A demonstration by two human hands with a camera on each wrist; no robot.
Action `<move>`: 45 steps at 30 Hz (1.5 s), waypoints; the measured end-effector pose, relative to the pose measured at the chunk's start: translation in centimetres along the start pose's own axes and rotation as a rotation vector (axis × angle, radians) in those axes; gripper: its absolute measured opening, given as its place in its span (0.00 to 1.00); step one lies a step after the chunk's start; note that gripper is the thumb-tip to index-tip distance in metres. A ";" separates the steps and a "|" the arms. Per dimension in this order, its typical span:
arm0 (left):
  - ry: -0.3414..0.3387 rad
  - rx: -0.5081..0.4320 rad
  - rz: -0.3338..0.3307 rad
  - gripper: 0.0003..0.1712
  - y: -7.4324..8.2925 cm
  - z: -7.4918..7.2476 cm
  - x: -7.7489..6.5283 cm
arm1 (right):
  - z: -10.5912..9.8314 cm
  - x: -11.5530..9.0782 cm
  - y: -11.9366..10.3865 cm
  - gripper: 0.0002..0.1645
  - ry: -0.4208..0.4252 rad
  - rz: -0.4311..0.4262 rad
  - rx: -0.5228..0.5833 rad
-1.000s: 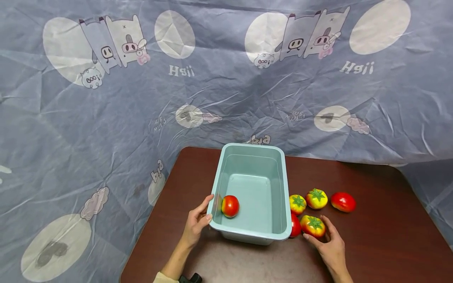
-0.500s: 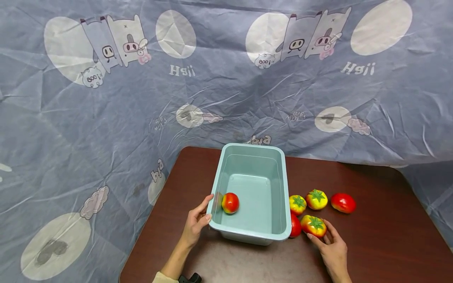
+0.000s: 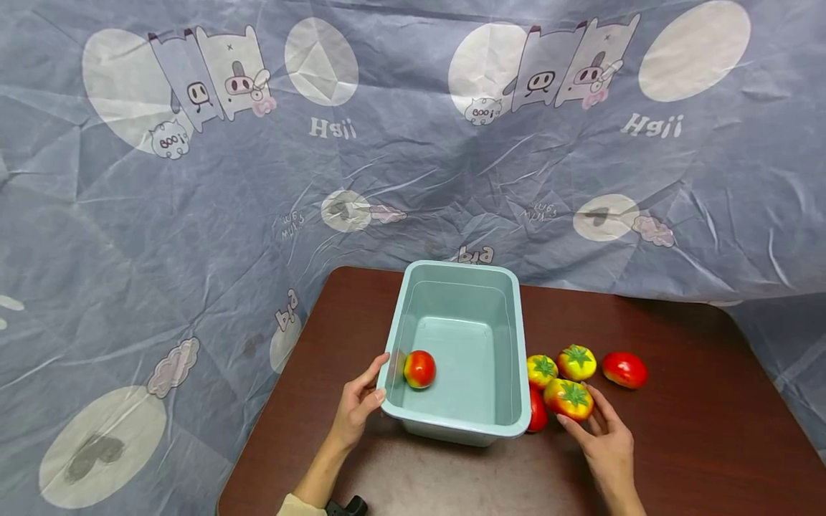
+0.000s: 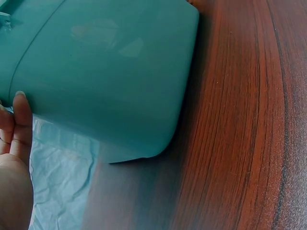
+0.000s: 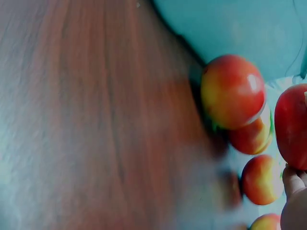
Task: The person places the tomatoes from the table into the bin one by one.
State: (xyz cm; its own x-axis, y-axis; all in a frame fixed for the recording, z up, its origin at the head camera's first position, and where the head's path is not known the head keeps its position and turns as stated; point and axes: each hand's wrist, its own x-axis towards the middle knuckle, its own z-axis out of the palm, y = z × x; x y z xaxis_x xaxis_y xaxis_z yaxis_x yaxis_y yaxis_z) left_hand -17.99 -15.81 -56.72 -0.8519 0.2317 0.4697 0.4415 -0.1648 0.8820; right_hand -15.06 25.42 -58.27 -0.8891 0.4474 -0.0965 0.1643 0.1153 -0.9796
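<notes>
My left hand (image 3: 353, 412) holds the rim of a pale blue-green plastic bin (image 3: 452, 419) at its near left corner. In the left wrist view, fingers (image 4: 23, 127) touch the bin's outer wall. One red tomato (image 3: 420, 370) lies inside, against the left wall. Right of the bin, my right hand (image 3: 606, 444) grips a red-and-yellow tomato (image 3: 568, 399) with green leaves, between thumb and fingers. The right wrist view has this tomato (image 5: 293, 127) at its right edge, above the others. Its underside looks free of the table.
Beside the bin's right wall lie a red tomato (image 3: 537, 412) and a yellow-topped tomato (image 3: 542, 372). Another yellow-topped tomato (image 3: 577, 362) and a red one (image 3: 625, 370) lie farther right. A patterned grey-blue cloth (image 3: 413, 179) hangs behind the brown table (image 3: 697, 401).
My right hand has closed around the leafy tomato and raised it slightly, away from me. The tomato in the bin has shifted a little toward the far side. My left hand stays put.
</notes>
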 end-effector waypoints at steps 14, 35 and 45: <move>0.004 0.020 0.010 0.32 -0.1 0.0 0.1 | 0.7 -0.7 -3.1 0.48 -0.029 -0.086 0.113; 0.008 0.001 0.010 0.32 -0.4 0.0 0.1 | 2.7 -0.5 -8.7 0.45 -0.120 -0.378 0.165; 0.013 0.015 0.007 0.32 -0.2 0.1 0.0 | 4.0 -0.8 -10.3 0.45 -0.222 -0.410 0.225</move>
State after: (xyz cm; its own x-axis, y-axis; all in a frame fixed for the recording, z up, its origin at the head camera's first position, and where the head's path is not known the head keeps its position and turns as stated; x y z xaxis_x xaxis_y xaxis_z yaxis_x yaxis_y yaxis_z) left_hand -18.06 -15.71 -56.92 -0.8522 0.2186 0.4754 0.4515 -0.1521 0.8792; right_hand -17.70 20.32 -48.81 -0.9344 0.2032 0.2926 -0.2913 0.0372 -0.9559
